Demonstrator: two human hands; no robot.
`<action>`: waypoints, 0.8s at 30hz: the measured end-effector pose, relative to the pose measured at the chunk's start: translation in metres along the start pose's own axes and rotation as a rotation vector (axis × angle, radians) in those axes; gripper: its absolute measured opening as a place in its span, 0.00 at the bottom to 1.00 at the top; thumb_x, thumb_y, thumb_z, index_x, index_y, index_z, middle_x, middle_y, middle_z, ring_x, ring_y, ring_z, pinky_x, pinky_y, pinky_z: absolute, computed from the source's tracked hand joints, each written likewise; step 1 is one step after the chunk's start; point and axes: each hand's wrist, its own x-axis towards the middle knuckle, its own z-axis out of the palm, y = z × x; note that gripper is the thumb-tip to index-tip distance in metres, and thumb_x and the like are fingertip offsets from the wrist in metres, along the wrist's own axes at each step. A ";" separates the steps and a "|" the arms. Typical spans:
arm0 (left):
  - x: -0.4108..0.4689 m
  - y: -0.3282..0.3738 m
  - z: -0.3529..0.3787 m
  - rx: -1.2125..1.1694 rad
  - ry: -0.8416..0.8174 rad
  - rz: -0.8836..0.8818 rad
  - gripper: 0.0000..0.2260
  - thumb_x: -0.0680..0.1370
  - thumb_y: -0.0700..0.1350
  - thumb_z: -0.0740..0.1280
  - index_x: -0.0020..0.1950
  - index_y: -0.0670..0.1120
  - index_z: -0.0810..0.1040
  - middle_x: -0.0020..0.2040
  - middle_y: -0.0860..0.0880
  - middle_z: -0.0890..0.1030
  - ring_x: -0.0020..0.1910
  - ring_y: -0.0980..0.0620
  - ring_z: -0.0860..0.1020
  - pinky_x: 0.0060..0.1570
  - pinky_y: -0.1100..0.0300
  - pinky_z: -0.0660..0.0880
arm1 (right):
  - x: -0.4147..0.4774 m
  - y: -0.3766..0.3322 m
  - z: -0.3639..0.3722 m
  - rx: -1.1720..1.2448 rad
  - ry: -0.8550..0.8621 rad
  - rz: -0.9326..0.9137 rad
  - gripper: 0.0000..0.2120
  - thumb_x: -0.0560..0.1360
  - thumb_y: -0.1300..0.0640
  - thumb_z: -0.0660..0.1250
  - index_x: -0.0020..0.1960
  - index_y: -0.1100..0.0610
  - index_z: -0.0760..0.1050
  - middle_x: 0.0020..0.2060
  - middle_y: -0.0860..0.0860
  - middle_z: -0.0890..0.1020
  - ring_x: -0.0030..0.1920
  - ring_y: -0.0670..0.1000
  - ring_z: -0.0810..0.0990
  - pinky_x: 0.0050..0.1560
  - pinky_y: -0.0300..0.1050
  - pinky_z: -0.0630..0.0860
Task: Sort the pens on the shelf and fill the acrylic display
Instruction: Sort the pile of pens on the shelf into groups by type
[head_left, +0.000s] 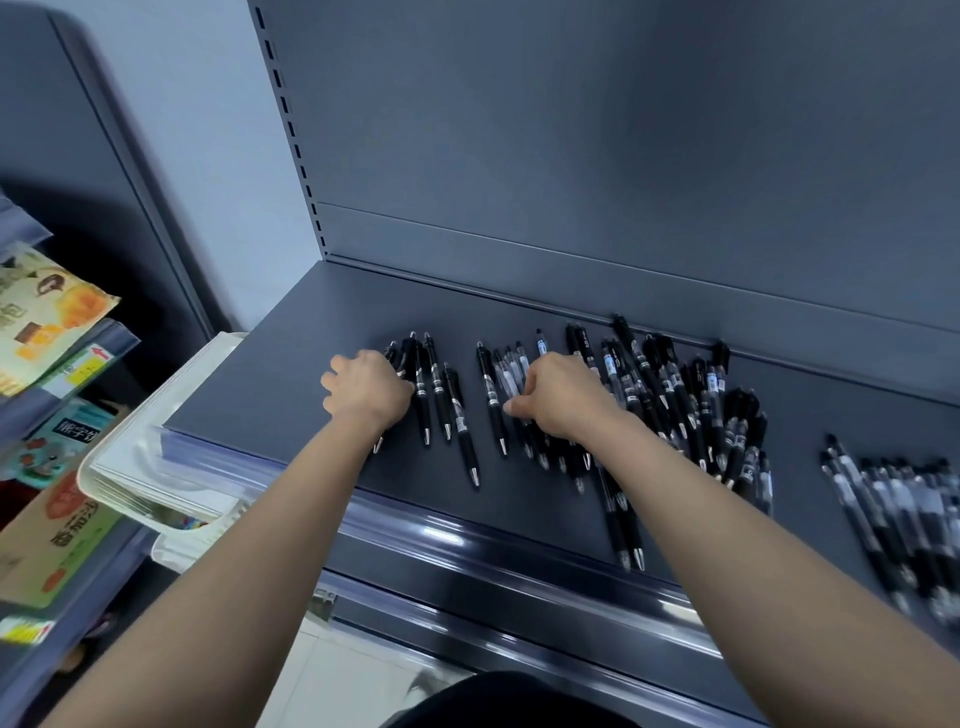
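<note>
Many black click pens lie on a dark grey shelf (291, 384). A small group of black pens (441, 395) lies at the left, and my left hand (366, 387) rests on its left side with fingers curled round a few of them. A large loose pile of pens (675, 400) fills the middle. My right hand (563, 397) lies on the pile's left part, fingers curled among clear-barrelled pens (506, 379). Another bunch of pens (904, 514) lies blurred at the far right. No acrylic display is in view.
The shelf's back panel (623, 156) rises right behind the pens. A clear price rail (467, 540) runs along the front edge. A white basket (156, 467) with flat packs stands left of the shelf, and snack bags (47, 317) hang on racks further left.
</note>
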 end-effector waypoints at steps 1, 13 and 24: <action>-0.001 -0.002 0.001 -0.014 -0.003 0.006 0.22 0.76 0.48 0.67 0.64 0.36 0.68 0.65 0.37 0.65 0.64 0.36 0.63 0.60 0.47 0.66 | 0.000 -0.001 0.002 -0.015 -0.004 0.017 0.19 0.72 0.51 0.72 0.32 0.61 0.69 0.32 0.53 0.74 0.41 0.56 0.76 0.40 0.43 0.71; -0.011 -0.015 -0.008 -0.144 0.044 0.094 0.26 0.74 0.52 0.68 0.69 0.44 0.67 0.66 0.41 0.66 0.66 0.39 0.62 0.65 0.48 0.61 | 0.003 -0.014 0.004 -0.195 -0.007 0.057 0.17 0.73 0.56 0.70 0.35 0.59 0.64 0.41 0.54 0.73 0.41 0.56 0.73 0.40 0.43 0.69; -0.031 0.029 0.016 -0.211 -0.042 0.592 0.10 0.74 0.39 0.67 0.55 0.43 0.79 0.52 0.44 0.77 0.54 0.46 0.74 0.54 0.62 0.68 | 0.004 -0.004 0.002 0.013 -0.031 0.104 0.10 0.71 0.57 0.70 0.41 0.61 0.71 0.44 0.56 0.77 0.40 0.54 0.75 0.35 0.40 0.68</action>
